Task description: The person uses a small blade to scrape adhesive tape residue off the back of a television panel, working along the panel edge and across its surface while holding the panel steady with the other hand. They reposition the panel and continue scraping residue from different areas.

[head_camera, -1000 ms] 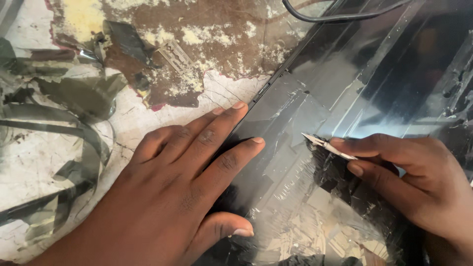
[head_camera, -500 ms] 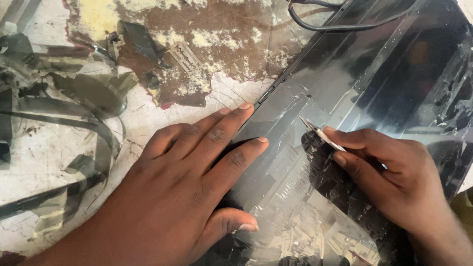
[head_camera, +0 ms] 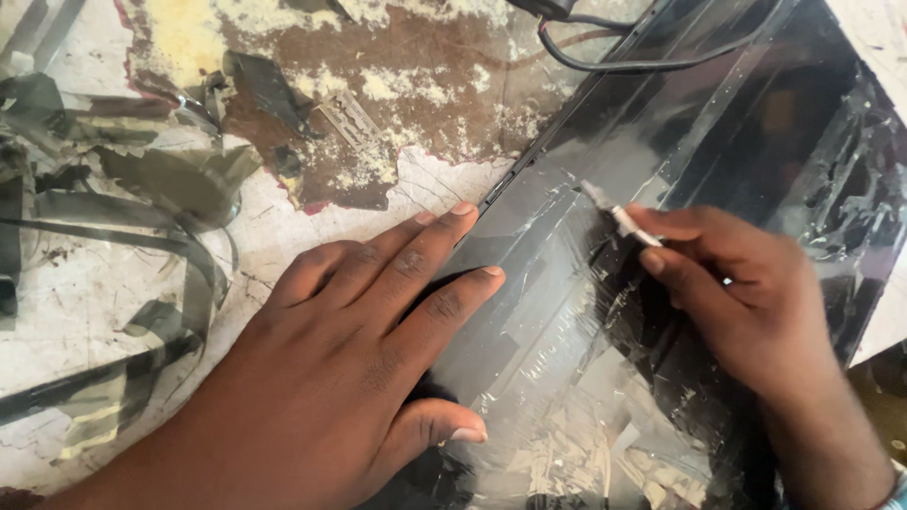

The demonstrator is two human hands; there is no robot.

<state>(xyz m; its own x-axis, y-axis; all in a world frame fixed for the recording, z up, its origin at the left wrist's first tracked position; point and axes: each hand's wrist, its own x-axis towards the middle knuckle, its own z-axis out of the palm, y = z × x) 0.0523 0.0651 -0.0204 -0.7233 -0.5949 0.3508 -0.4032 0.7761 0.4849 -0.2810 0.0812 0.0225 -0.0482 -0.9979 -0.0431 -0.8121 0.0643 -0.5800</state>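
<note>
A dark flat panel (head_camera: 718, 123) covered in shiny torn film lies slanted across the right half of the view. My left hand (head_camera: 350, 349) presses flat on its lower left edge, fingers spread and pointing up-right. My right hand (head_camera: 746, 293) pinches a thin razor blade (head_camera: 609, 212), whose tip touches the film near the panel's middle. The film (head_camera: 567, 397) is crumpled and scraped below my hands.
The worn tabletop (head_camera: 85, 293) has peeling brown and white paint. Curled dark film strips (head_camera: 161, 189) lie at the left. A spare razor blade (head_camera: 351, 118) rests on the brown patch. A black cable (head_camera: 614, 61) runs along the top.
My right hand and the blade have slid up and to the left across the film. My left hand has stayed pressed on the panel edge.
</note>
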